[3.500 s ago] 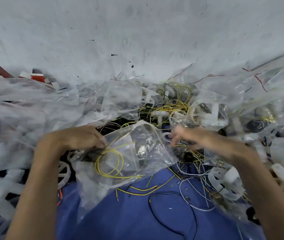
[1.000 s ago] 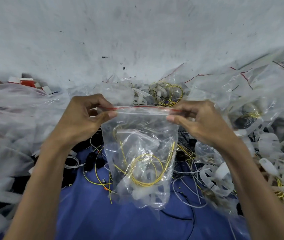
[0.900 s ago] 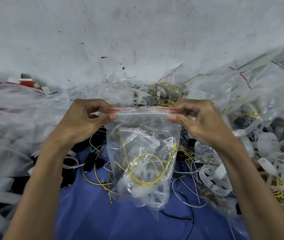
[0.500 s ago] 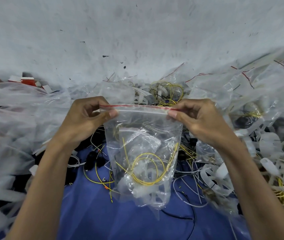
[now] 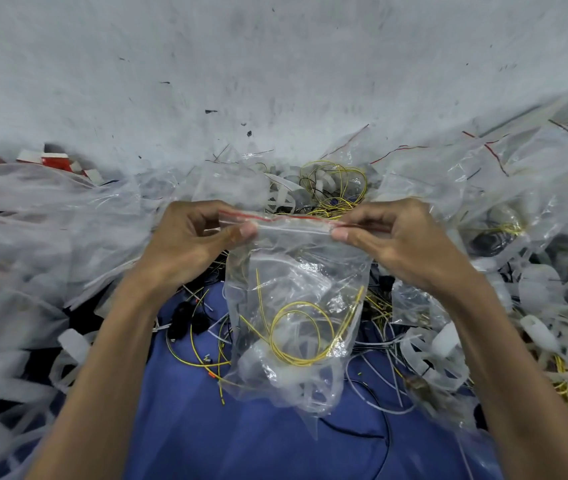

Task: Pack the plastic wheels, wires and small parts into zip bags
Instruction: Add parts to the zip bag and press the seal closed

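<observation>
Left hand [image 5: 185, 251] and right hand [image 5: 396, 247] pinch the limp, slippery zip bag [image 5: 296, 306] by its red-striped seal [image 5: 293, 221]; yellow wire [image 5: 296, 334] inside, apparently light.

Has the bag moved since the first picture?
Yes. The bag rose: then it lay low over the blue cloth; now it hangs upright, its top up by the yellow wires behind.

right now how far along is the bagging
Done: the zip bag held up already contains a yellow wire coil and white plastic pieces. In hand: the left hand and right hand pinch the two ends of its red zip strip; whether it is fully sealed I cannot tell. Left: loose plastic wheels and wires lie on the blue surface.
</observation>
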Demonstrator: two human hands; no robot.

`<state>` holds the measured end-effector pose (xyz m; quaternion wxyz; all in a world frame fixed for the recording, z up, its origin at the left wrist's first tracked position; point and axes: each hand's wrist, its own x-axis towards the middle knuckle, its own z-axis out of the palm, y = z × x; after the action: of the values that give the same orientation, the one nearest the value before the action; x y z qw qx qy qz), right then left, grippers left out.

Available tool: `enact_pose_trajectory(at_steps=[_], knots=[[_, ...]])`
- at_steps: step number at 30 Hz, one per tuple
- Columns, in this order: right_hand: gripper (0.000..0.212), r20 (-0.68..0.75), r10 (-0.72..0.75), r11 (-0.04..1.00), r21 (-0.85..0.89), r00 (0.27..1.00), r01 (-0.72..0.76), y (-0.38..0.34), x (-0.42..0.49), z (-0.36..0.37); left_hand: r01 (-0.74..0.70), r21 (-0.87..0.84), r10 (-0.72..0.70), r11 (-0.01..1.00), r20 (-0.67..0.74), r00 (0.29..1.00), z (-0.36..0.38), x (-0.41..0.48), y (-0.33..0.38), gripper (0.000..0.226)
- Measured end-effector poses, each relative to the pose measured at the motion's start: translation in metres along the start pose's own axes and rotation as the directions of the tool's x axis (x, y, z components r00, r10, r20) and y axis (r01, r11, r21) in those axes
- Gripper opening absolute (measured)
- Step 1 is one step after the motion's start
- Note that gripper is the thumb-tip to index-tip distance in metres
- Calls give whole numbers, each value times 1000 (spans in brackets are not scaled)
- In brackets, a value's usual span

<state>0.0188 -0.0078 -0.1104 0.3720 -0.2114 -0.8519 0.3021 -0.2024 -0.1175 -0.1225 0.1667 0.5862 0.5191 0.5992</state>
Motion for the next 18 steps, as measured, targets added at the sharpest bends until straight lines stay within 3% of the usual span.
enact_pose_trajectory(at_steps=[5,11,14,18], knots=[[7,-4,7,993,-116,1000,-7,0,2,6,-47,85,52,995,-57,997,5,2,0,3],[8,-23,-50,987,-155,998,46,-7,3,1,-9,-46,7,999,-26,1000,10,1,2,5],[15,19,-30,983,-182,999,33,-9,2,3,1,-16,-2,1000,-30,1000,14,1,2,8],[8,21,-58,971,-229,998,61,-11,1,5,-51,81,55,995,-54,997,18,1,5,9]])
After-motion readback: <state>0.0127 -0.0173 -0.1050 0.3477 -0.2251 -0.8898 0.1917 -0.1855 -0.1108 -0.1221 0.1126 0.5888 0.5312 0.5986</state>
